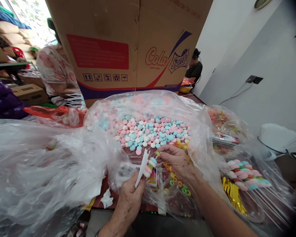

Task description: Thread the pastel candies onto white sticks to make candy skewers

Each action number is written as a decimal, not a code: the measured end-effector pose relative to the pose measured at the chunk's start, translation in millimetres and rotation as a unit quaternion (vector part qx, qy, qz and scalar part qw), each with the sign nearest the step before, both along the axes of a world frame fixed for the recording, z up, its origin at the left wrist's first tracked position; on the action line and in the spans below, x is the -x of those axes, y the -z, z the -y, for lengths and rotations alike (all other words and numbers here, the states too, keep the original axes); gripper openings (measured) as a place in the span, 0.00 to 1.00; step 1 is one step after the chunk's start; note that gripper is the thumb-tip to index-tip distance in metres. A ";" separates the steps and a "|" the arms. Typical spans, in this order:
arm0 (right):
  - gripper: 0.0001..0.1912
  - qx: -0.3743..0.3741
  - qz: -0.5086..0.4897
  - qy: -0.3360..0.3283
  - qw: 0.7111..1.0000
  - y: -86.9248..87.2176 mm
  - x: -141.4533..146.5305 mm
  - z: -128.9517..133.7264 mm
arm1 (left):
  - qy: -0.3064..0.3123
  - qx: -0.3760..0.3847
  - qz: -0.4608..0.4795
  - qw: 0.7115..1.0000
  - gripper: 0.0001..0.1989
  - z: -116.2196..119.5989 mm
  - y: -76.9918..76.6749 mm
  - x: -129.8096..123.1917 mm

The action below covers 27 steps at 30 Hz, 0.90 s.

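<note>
My left hand (pixel 130 197) is closed around a bundle of white sticks (pixel 143 167). Beside them a candy skewer (pixel 148 170) points up to the right, threaded with pink, white and blue marshmallows and a green-yellow piece; its lower end is hidden by the hand. My right hand (pixel 177 162) pinches a small yellow-green gummy ring (pixel 158 153) at the skewer's tip. Just beyond both hands, pink, blue and white marshmallows (pixel 150 131) spill from a large clear plastic bag (pixel 199 131). Loose gummy rings (pixel 175 180) in yellow, orange and green lie beneath my right hand.
A tall cardboard box (pixel 135 49) stands behind the marshmallows. Crumpled plastic (pixel 46 164) covers the left side. At right lie finished-looking marshmallow skewers (pixel 249 174) and gold ties (pixel 233 196). One person (pixel 56 65) sits behind the box at left, another (pixel 196 69) at right.
</note>
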State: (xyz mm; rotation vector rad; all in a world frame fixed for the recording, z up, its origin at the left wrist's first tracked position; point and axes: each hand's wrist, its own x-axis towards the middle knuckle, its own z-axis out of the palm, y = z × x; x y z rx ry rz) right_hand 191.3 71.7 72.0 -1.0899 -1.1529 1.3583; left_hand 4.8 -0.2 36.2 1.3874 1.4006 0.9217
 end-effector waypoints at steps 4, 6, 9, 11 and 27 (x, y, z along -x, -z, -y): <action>0.09 -0.124 0.175 0.012 0.977 -1.7 -3.3 4.9 | 0.004 0.001 0.001 1.000 0.14 -1.1 -0.8 -0.2; 0.11 -0.243 0.278 0.033 0.929 0.2 -3.0 9.2 | 0.004 0.000 0.005 1.000 0.15 -1.4 -0.8 -0.2; 0.15 -0.359 0.354 0.071 0.861 7.7 2.0 16.8 | 0.002 0.002 0.019 1.000 0.16 -1.4 0.8 -0.4; 0.16 -0.355 0.359 0.107 0.857 13.3 7.1 21.0 | 0.002 0.002 0.028 1.000 0.16 -1.5 2.4 -0.5; 0.11 -0.035 -0.022 0.151 0.988 20.8 21.1 16.9 | 0.001 0.006 0.012 1.000 0.14 -0.7 -0.7 0.2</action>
